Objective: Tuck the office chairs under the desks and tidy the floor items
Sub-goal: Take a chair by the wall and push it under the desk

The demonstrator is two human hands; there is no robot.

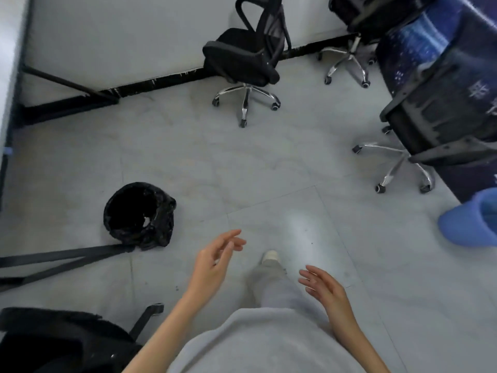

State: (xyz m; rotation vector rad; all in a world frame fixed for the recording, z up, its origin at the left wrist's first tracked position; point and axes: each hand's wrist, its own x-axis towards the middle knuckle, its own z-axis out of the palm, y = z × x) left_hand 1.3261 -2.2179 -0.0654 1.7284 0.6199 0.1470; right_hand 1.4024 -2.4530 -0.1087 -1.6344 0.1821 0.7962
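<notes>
While both hands hang empty, little of the task looks finished. Left hand (217, 258) loose, fingers relaxed and slightly bent, gripping nothing. Right hand (324, 288) likewise open, fingers spread, nothing held. Middle chair (248, 59) out on the open floor (269, 168) by the wall, under no table. Far chair (355, 30) by the same wall, also loose. Right chair (435, 125) close against the blue-covered table (441, 36); tucked or not, hard to tell. Near chair (61, 337) at the lower left, only partly in view. Bin (139, 214) with black liner upright in mid-floor, beside a table leg (67, 255). Most chairs and the bin probably yet to be put away.
</notes>
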